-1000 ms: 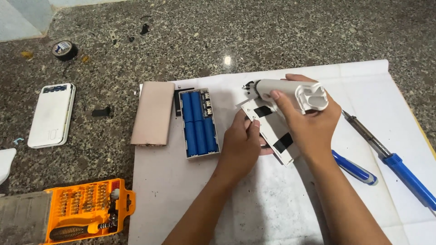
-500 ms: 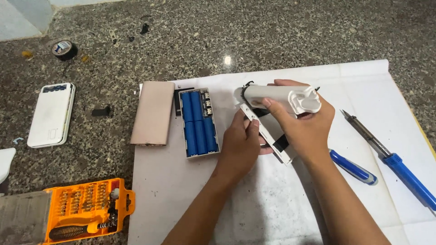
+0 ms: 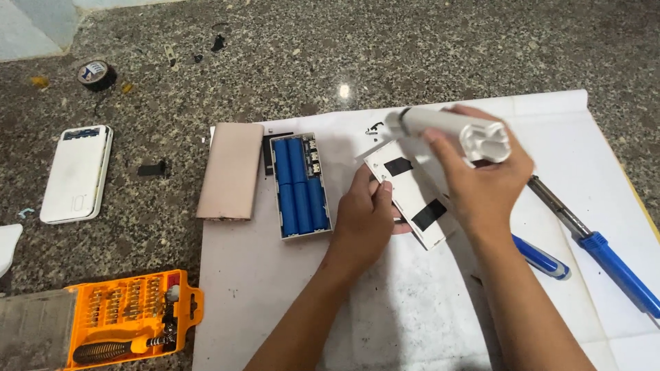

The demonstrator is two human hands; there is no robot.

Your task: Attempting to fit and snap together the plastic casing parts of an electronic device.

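Two hands work over a white paper sheet [image 3: 426, 323] spread on the speckled stone table [image 3: 412, 48], probably laid there to catch small parts. Far left of both hands lie a roll of black tape [image 3: 95, 73], a closed white power bank [image 3: 75, 173] and an orange screwdriver bit set [image 3: 130, 317], set aside yet within reach. Nearer the left hand, a pink metal cover [image 3: 231, 172] lies flat beside the opened power bank tray [image 3: 300, 185], whose blue cylindrical cells [image 3: 297, 184] face up, exposed for work.

The left hand [image 3: 364, 223] reaches forward from a straight forearm, palm down, fingers curled onto the near edge of a white flat casing panel [image 3: 412, 196] with black tape patches, seemingly pinning it to the sheet. Just right, the right hand [image 3: 485, 182] is raised above that panel, wrist bent, fingers wrapped closed around a white cylindrical casing [image 3: 450, 128] held nearly level, open end pointing right, apparently so the panel can be matched to it. Right of this hand, a blue-handled screwdriver [image 3: 540, 255] and a blue-handled soldering iron [image 3: 591, 240] lie on the paper.
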